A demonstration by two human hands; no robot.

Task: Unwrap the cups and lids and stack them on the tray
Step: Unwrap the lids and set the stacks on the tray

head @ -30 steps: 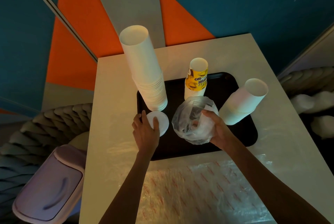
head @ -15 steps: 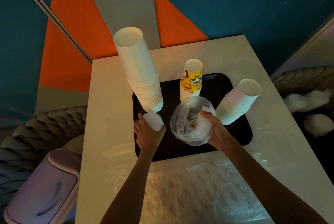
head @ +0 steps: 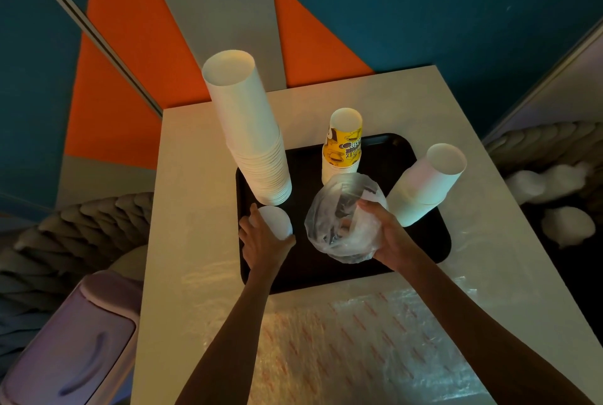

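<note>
Clear plastic bag (head: 339,218), thin and slippery, hangs over the black tray (head: 424,251), right hand (head: 388,235) clenched on its side. Left hand (head: 264,241) curls round a white lid (head: 275,220) at the tall cup stack (head: 251,130) base; light, flimsy, probably best pinched by the rim.

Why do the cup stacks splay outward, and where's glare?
Head view: wide-angle distortion tilts the tall white stack and right stack apart; light dim, warm; glare streaks the plastic sheet; clear bag in right hand veils its contents; white lid in left hand sharp.
</note>
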